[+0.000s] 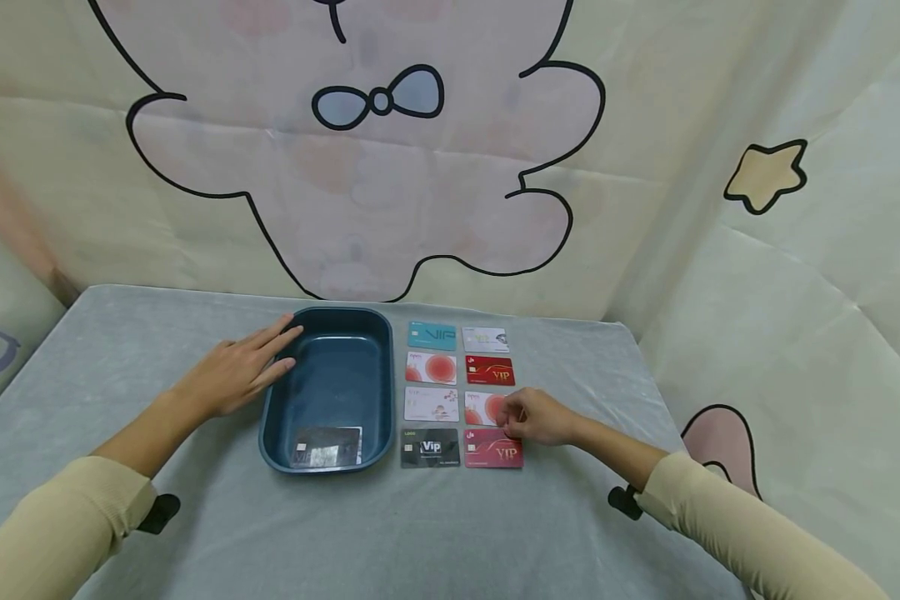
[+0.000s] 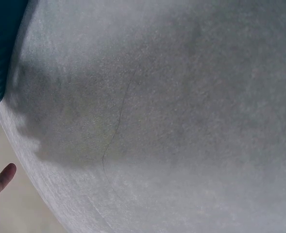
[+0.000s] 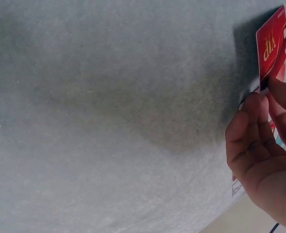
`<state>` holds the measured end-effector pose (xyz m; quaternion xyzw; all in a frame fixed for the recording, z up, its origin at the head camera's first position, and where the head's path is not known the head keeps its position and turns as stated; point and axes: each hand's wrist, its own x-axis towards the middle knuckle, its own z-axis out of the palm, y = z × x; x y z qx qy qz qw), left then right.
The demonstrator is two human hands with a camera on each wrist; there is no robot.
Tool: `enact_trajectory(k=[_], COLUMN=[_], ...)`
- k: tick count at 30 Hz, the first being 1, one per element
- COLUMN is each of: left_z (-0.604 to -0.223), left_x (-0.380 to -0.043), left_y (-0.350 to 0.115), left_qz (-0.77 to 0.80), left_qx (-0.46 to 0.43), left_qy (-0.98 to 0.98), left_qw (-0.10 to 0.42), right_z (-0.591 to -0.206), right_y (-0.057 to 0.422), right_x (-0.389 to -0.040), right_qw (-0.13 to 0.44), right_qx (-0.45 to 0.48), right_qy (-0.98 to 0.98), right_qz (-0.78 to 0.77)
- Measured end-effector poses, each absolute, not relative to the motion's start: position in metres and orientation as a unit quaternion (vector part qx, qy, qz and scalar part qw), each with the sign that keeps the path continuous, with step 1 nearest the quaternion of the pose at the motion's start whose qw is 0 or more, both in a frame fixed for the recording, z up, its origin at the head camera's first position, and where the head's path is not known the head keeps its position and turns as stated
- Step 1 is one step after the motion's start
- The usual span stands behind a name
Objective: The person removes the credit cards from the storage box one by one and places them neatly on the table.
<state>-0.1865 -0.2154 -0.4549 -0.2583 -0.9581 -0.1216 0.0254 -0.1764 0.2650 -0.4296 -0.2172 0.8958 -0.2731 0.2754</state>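
Observation:
My right hand (image 1: 536, 417) pinches the top corner of a pinkish-red VIP card (image 1: 493, 450), thumb on one side and curled fingers on the other. In the right wrist view that red card (image 3: 271, 46) casts a shadow on the cloth, tilted up beside the fingertips. Just above it, a white card with red circles (image 1: 482, 408) is partly covered by my fingers. On the left, my left hand (image 1: 232, 375) rests with extended fingers over the rim of a dark blue tray (image 1: 385, 375). A dark card (image 1: 327, 447) lies in the tray's near end.
Several more cards lie in two columns right of the tray: a black Vip card (image 1: 431, 448), a pale card (image 1: 431, 404), a red VIP card (image 1: 490, 371) and a teal VIP card (image 1: 432, 336) among them. Grey cloth (image 1: 420, 533) covers the table; a printed curtain (image 1: 457, 208) hangs behind.

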Motion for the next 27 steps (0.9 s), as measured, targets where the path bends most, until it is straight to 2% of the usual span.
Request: enact_trajectory(k=[14,21,27], left_z=[-0.455,-0.454,-0.453], left_x=[-0.187,-0.187,-0.187], left_y=[-0.216,-0.215,-0.215], left_qz=[-0.123,-0.122,-0.121], left_qx=[-0.251,-0.248,-0.250], left_qy=[-0.960,-0.961,-0.961], left_qw=[0.015,0.010,0.010], right_z=[-0.431,-0.406,-0.389], right_y=[0.267,0.240,0.212], right_x=[-0.179,-0.188,-0.194], right_qw=[0.233,0.207,0.215], right_qx=[-0.213,-0.235,-0.263], right_qy=[0.905,0.903,0.879], right_qz=[-0.284,-0.296,-0.335])
